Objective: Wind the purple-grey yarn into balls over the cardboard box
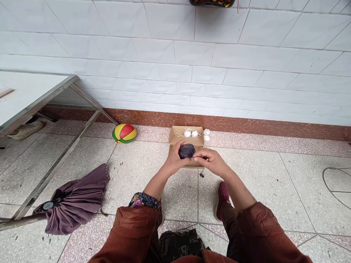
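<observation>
A ball of dark grey-purple yarn rests in my left hand, whose fingers curve around its left side. My right hand is at the ball's right edge, thumb and forefinger pinched on what looks like the yarn's strand. A dark loose end hangs beneath the right hand. Below both hands, an open cardboard box stands on the floor, partly hidden by them. Two balls of white yarn lie in its far part. More white balls sit just outside its right side.
A colourful ball lies on the floor near the wall. At left are a metal-framed table, a folded purple umbrella and a shoe. A wire frame stands at far right. My shoe is below.
</observation>
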{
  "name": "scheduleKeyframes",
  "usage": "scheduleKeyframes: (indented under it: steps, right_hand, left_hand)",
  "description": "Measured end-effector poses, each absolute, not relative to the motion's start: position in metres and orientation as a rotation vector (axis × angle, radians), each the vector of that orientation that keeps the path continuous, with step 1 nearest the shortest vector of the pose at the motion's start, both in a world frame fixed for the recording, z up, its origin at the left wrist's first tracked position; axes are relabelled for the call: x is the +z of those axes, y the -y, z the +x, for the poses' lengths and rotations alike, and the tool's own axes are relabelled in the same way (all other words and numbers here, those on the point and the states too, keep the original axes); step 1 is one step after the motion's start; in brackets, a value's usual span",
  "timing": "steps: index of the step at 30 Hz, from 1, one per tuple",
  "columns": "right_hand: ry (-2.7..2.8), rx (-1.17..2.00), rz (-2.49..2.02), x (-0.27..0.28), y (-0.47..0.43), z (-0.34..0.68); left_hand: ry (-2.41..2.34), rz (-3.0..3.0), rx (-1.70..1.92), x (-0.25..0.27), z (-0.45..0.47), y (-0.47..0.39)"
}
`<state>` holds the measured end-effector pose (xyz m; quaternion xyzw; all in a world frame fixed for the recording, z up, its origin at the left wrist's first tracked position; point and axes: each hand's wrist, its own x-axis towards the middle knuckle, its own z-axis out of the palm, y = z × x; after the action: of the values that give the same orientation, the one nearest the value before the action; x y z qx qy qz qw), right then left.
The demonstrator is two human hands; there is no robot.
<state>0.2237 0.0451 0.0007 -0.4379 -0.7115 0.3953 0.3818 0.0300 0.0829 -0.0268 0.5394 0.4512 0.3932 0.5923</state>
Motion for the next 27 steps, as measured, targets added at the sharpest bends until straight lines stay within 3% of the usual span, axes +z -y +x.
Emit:
scheduleKeyframes:
  steps: [8, 13, 21, 27]
  right_hand:
    - [1.677, 0.758, -1.22, -0.009, -0.056, 0.237]
    - [1.636, 0.772, -1.248, -0.015, -0.058, 0.232]
    - [1.628, 0.764, -1.305, -0.021, -0.056, 0.228]
    - [1.795, 0.853, -1.255, -0.022, -0.053, 0.228]
  left_hand:
    - [-0.592, 1.443, 0.541, -0.018, 0.021, -0.074]
    - [-0.354, 1.121, 0.613, -0.012, 0.025, -0.07]
    - [-0.369, 0.701, 0.749, -0.01, 0.025, -0.069]
    - [-0.729, 0.726, 0.965, -0.015, 0.026, -0.081]
